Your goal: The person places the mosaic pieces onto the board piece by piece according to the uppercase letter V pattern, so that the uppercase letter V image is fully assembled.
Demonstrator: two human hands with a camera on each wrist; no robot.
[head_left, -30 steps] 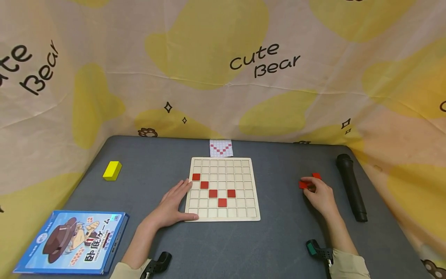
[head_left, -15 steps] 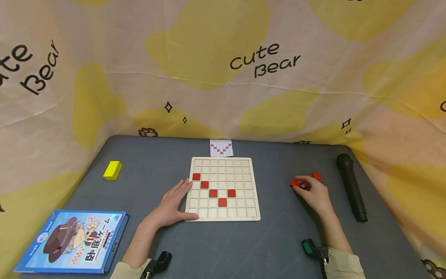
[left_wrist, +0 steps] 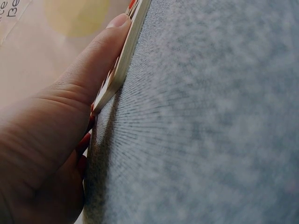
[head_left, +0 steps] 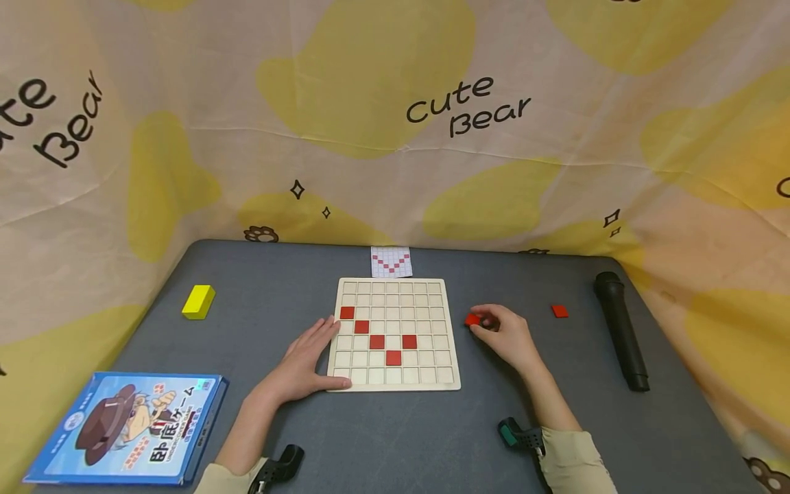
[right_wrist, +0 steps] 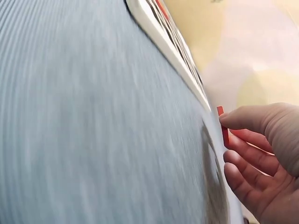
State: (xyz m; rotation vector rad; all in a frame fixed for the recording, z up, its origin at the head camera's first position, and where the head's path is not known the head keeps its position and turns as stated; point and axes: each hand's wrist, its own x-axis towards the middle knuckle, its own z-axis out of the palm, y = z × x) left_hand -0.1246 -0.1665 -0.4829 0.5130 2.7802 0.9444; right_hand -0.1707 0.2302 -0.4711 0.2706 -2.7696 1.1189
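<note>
A pale gridded board (head_left: 395,288) lies mid-table, with several red square tiles set in its cells, forming a slanting line that turns up again at the right. My left hand (head_left: 302,363) rests at the board's left side, fingers straight along the edge and thumb on the near left corner; the left wrist view shows the thumb (left_wrist: 100,53) on the board's rim. Just right of the board, my right hand (head_left: 509,336) pinches a red tile (head_left: 472,320) between thumb and fingers. In the right wrist view the tile (right_wrist: 220,111) stands on edge in that pinch.
Behind the board lies a small pattern card (head_left: 391,263) printed with a red V. One loose red tile (head_left: 559,311) and a black microphone (head_left: 622,333) are at the right. A yellow block (head_left: 199,302) and a blue game box (head_left: 126,429) are at the left.
My right hand has carried the pinched tile left from beside the loose tile to near the board's right edge. The left hand has stayed put.
</note>
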